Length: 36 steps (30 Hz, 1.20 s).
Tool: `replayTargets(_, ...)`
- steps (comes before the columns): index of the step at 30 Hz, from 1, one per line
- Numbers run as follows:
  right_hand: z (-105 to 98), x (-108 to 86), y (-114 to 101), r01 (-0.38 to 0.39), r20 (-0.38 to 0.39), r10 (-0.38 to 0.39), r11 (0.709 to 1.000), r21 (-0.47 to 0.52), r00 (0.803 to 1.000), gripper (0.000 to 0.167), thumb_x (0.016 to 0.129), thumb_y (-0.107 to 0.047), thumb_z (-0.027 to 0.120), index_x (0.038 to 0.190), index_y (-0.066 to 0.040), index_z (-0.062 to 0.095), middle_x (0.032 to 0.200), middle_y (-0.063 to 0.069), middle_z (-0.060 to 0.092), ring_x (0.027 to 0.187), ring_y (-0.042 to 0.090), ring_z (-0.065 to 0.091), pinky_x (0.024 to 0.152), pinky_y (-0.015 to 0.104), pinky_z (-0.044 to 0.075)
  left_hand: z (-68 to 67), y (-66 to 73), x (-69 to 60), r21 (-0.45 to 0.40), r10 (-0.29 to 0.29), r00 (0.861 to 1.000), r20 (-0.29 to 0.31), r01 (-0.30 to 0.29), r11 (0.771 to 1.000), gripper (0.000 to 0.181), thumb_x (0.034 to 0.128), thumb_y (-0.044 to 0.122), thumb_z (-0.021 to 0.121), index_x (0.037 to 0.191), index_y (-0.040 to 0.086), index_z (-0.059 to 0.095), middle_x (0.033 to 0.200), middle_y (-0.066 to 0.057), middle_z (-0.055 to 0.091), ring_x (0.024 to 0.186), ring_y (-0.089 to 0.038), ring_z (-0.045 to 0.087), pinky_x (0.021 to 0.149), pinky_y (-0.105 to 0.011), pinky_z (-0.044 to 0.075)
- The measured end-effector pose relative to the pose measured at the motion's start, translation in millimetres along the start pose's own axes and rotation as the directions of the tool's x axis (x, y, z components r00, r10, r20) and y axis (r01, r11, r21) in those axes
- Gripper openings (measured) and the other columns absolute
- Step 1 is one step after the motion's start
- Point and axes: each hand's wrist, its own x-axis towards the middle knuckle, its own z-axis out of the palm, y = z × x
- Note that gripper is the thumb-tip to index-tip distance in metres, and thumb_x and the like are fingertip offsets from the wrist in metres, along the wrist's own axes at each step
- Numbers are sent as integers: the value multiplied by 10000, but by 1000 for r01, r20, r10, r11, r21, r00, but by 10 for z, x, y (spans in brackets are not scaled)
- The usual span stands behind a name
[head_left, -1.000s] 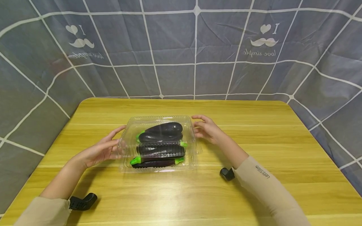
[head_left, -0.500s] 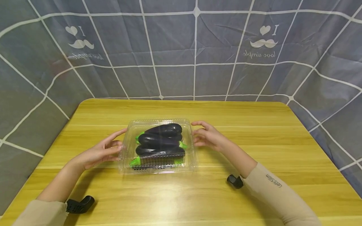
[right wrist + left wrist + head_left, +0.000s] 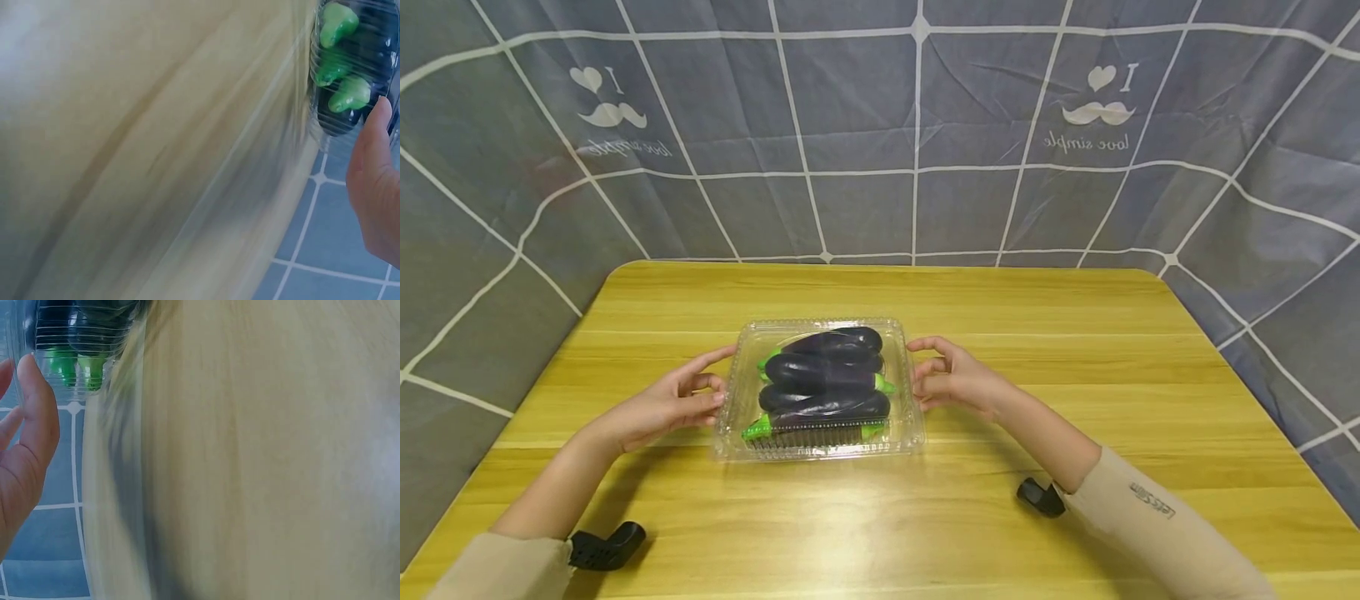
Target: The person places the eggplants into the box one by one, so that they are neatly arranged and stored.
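Note:
A clear plastic clamshell box (image 3: 820, 452) with a ridged lid stands on the table in the head view, its lid lying down over several dark eggplants (image 3: 823, 372) with bright green stem ends. At the box's left side my left hand (image 3: 658, 408) pinches the rim, index finger stretched along the edge. My right hand (image 3: 962, 379) holds the opposite rim, thumb low and index finger farther back. In the left wrist view the thumb (image 3: 39, 409) lies against the box's rim. The right wrist view shows the other thumb (image 3: 375, 137) at the wall; its fingers are out of sight.
The box stands on a yellow wood-grain table (image 3: 880, 533). A grey cloth with white grid lines (image 3: 865, 125) hangs behind and around it. Black wrist camera mounts (image 3: 606, 547) sit by both sleeves.
The lid's raised front edge has come down over the eggplants. Both hands have lowered slightly with it, staying at the box's sides. The right forearm has swung outward to the right.

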Motion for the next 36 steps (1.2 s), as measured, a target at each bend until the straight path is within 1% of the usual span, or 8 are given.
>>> replayTargets(8,40,-132,-6,-19,68,25,996,-84,997,883,709,106,598,1460,-110,187,1040,153,501,754,203,614,744,395,531,6,57,-17,8,-26,998,60,25,1000,782,906,0,509,1504,174,36,1047,-111,411,826,-124,552,749,-314,515)
replayTargets(13,56,-202,3,-25,129,38,995,-101,991,964,701,88,626,1481,-150,111,1007,143,495,747,204,616,689,336,531,0,78,-18,-3,-36,987,155,37,999,917,876,-21,543,1492,178,-107,1091,-196,338,785,-115,523,720,-315,494)
replayTargets(20,118,-242,36,-46,169,63,994,-100,984,1075,723,87,681,1492,-220,-3,893,120,552,706,217,619,713,409,538,11,82,-12,-26,-124,962,245,134,991,1148,830,-22,642,1414,324,-283,1401,-407,-146,857,-174,531,756,-318,510)
replayTargets(23,147,-246,52,-54,176,68,995,-81,982,1088,735,101,667,1489,-239,-41,819,103,588,700,221,624,723,430,536,25,88,-11,-1,-150,958,244,155,988,1174,827,-11,659,1397,353,-301,1392,-416,-180,889,-201,535,776,-339,512)
replayTargets(27,177,-252,61,-65,175,73,997,-51,982,1080,754,118,647,1483,-257,-55,765,90,611,711,224,635,712,422,540,37,97,-13,7,-143,953,267,147,989,1188,827,-16,659,1385,369,-316,1315,-465,160,833,-191,573,770,-338,514)
replayTargets(30,186,-255,66,-76,179,80,997,-30,981,1073,768,131,636,1480,-267,-60,753,90,624,704,224,640,698,408,544,43,105,-10,-3,-135,945,298,143,990,1196,835,-18,650,1363,380,-346,1055,-310,487,756,-169,585,732,-322,518)
replayTargets(33,190,-261,73,-84,185,84,996,-9,979,1065,782,141,625,1479,-275,-64,749,97,635,695,227,646,685,398,548,55,114,-7,-10,-153,938,310,165,986,1195,845,-7,645,1346,380,-369,859,-143,559,743,-167,590,711,-333,527)
replayTargets(36,191,-267,78,-90,188,88,996,4,978,1059,792,147,613,1478,-286,-67,751,100,640,694,231,650,685,396,548,67,126,-8,-12,-187,934,305,200,980,1195,849,-1,642,1337,383,-379,822,-117,583,744,-197,610,723,-387,537)
